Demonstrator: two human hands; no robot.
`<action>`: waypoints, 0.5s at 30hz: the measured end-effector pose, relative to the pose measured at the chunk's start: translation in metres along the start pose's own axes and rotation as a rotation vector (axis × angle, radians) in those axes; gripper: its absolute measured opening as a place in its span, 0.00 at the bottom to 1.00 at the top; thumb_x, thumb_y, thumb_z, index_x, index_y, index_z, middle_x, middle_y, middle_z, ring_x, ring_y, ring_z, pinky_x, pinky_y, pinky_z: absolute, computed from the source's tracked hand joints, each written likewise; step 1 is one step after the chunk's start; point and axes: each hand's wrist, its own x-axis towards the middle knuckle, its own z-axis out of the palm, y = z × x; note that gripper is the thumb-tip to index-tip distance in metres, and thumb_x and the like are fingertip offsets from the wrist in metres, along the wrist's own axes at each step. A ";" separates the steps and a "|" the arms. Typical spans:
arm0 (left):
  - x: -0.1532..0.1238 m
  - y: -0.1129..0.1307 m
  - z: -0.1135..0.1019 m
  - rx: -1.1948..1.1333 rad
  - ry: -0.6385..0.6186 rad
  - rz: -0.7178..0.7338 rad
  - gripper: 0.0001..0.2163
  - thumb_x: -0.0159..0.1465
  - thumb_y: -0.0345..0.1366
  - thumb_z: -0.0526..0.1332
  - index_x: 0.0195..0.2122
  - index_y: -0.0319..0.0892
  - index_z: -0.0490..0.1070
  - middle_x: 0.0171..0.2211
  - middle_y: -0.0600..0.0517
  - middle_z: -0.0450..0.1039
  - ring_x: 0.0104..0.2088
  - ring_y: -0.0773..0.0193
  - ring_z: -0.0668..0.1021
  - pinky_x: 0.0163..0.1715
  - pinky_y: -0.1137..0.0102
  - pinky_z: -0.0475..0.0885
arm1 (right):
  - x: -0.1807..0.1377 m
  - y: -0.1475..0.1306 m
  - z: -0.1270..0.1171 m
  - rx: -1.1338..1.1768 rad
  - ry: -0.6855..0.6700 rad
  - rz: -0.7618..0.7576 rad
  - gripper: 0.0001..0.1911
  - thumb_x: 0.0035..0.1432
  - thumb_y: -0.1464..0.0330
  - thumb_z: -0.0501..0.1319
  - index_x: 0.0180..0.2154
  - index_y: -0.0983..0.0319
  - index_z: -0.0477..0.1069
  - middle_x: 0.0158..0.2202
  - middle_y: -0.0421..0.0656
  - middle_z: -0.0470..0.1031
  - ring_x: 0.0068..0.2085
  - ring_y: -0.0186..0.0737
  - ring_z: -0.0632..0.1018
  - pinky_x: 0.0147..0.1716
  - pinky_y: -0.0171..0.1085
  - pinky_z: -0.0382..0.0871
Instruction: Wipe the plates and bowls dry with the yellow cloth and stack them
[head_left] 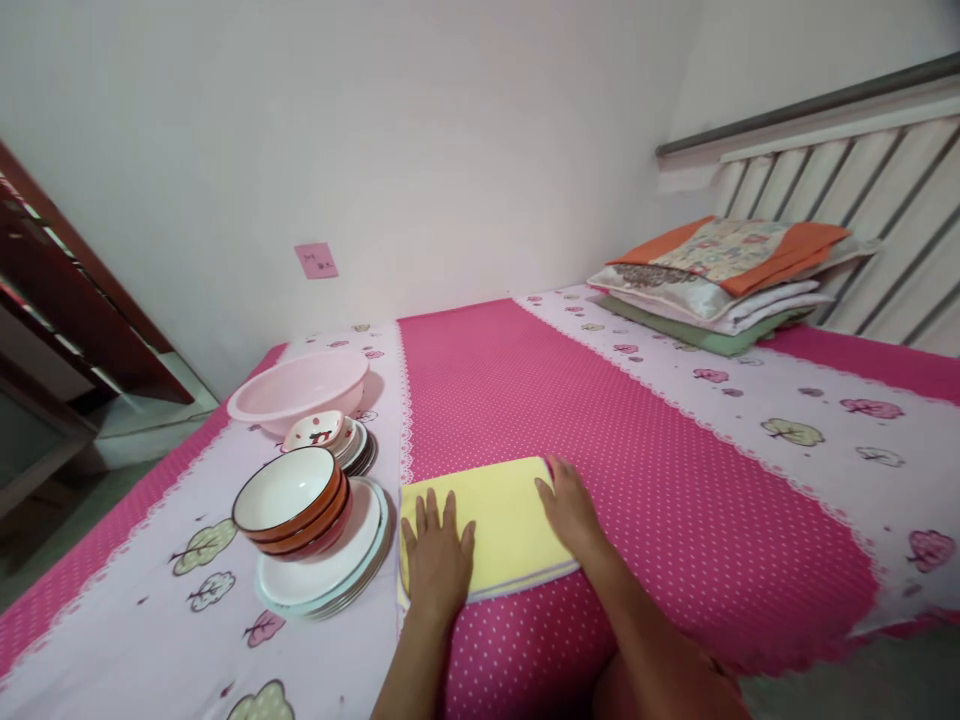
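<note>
Head view, taking the folded yellow cloth [506, 522] as my clock centre, with twelve toward the wall. From my end I judge the step in hand to be flattening and squaring this folded cloth on the dotted pink bedspread [480, 385]. I'd say the next move calls for even pressure and light fingers, so that the layers visible along the six o'clock edge don't slip apart.

The left hand [439, 552] lies palm down over the cloth's eight-to-nine o'clock part, fingers loosely fanned and pointing toward twelve, clenching nothing. The right hand [568, 508] sits at the three o'clock edge, its thumb on top and its other fingers by the two o'clock corner; I can't tell whether they pinch the fabric or merely rest against it.

Just beside the cloth, at nine, I have stacked plates [361, 528] carrying brown-sided bowls [289, 492]. Further out at ten come small dishes [313, 430], then a pale pink basin [300, 385]. Well apart, between one and two, I see a pile of folded textiles [731, 285], with a white radiator [892, 215] behind it.
</note>
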 end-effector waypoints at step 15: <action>-0.030 -0.020 -0.018 -0.844 0.457 -0.191 0.17 0.74 0.41 0.50 0.52 0.40 0.75 0.51 0.37 0.81 0.54 0.51 0.83 0.56 0.54 0.78 | -0.024 -0.056 0.032 -0.164 -0.292 -0.106 0.25 0.67 0.60 0.62 0.60 0.65 0.72 0.50 0.56 0.84 0.49 0.55 0.84 0.43 0.42 0.71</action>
